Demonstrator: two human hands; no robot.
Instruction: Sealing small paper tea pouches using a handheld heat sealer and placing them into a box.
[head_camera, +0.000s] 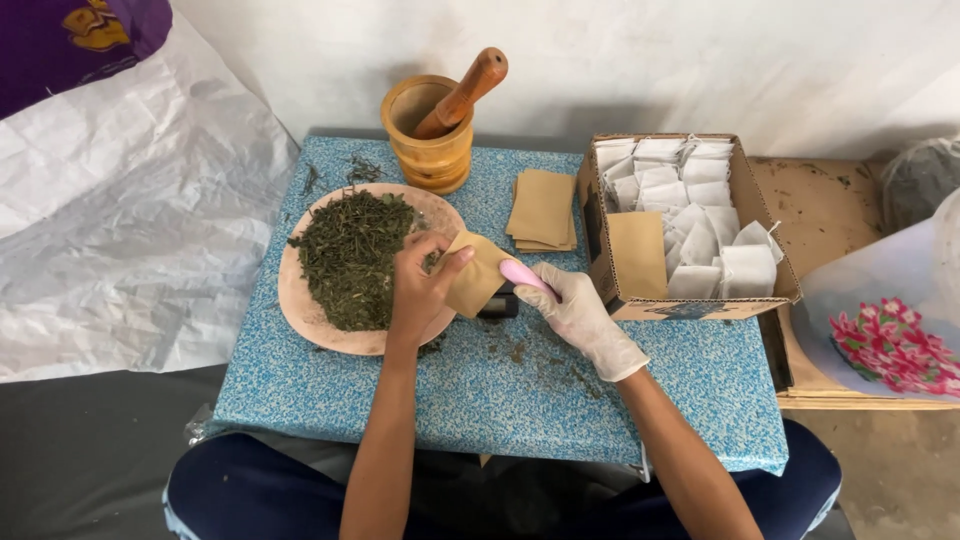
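My left hand (420, 285) is bare and holds a small brown paper bag (478, 275) over the right edge of a pink round plate (300, 305) heaped with dried green leaves (350, 255). My right hand (575, 305) wears a white glove and grips a pink-handled scoop (522, 275) whose dark end lies at the bag's mouth.
A wooden mortar (432, 140) with a pestle (465, 90) stands at the back of the blue speckled table (480, 390). A stack of brown bags (543, 208) lies beside it. A cardboard box (700, 300) at the right holds several white sachets and one brown bag. White paper covers the left.
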